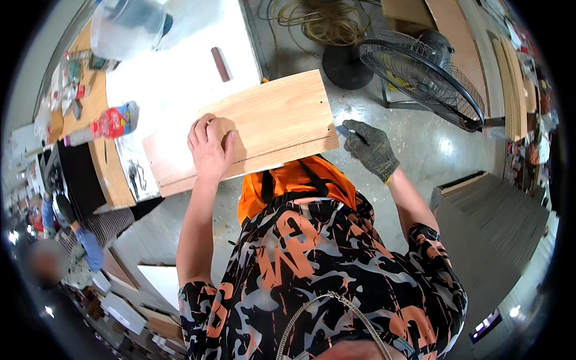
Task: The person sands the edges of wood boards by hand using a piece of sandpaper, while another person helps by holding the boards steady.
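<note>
A light wood-grain board [282, 114] lies slantwise across the near end of the white work table, its right end jutting past the table edge. A groove runs along its near long side, and small dark holes show near its right end. My bare left hand [211, 150] rests on top of the board, fingers apart and slightly bent, thumb to the right. My right hand [371, 149], in a dark grey knit glove, hovers just off the board's right end with its fingers curled together. A small bluish-grey patch shows at its fingertips; I cannot make out what it is.
On the white table [186, 66] lie a dark red bar [221, 64], a translucent bucket [129, 30] and a bottle with a red label [114, 122]. A black floor fan [423, 78] stands at right, before stacked grey panels [492, 234]. Another person [90, 246] is at left.
</note>
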### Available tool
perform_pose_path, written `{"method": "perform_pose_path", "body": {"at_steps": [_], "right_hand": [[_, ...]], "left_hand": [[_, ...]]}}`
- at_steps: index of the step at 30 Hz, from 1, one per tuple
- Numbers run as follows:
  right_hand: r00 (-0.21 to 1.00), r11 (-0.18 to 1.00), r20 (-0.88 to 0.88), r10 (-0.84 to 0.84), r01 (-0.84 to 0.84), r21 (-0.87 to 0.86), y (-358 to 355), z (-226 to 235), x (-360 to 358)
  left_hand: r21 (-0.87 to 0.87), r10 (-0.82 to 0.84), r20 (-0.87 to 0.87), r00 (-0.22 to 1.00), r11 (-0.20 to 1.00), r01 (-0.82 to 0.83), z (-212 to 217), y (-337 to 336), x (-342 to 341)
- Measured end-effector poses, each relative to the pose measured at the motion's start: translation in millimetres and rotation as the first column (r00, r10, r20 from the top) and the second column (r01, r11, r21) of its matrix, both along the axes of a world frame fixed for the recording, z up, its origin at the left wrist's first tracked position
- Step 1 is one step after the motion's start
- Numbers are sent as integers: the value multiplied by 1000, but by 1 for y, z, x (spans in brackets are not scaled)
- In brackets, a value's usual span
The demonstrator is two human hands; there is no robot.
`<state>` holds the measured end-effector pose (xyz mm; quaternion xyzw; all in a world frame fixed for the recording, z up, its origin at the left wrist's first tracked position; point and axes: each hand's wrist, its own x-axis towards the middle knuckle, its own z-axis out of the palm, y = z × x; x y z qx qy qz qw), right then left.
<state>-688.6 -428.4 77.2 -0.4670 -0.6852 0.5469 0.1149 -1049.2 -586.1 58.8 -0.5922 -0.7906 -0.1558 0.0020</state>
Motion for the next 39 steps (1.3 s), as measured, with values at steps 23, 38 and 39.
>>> {"method": "perform_pose_path", "body": {"at_steps": [23,38,39], "right_hand": [[638,637,211,-741,766,-79,-99,21,-82],[698,710,177,-693,704,4,-97,9,-73],[703,721,202,-681,692,23,-95,12,-74]], "left_hand": [[87,-508,126,852,861,501,-13,89,-12],[91,-532,51,845,845,526,-16,96,-8],[89,-534,44,845,844,529,-16,97,-8]]}}
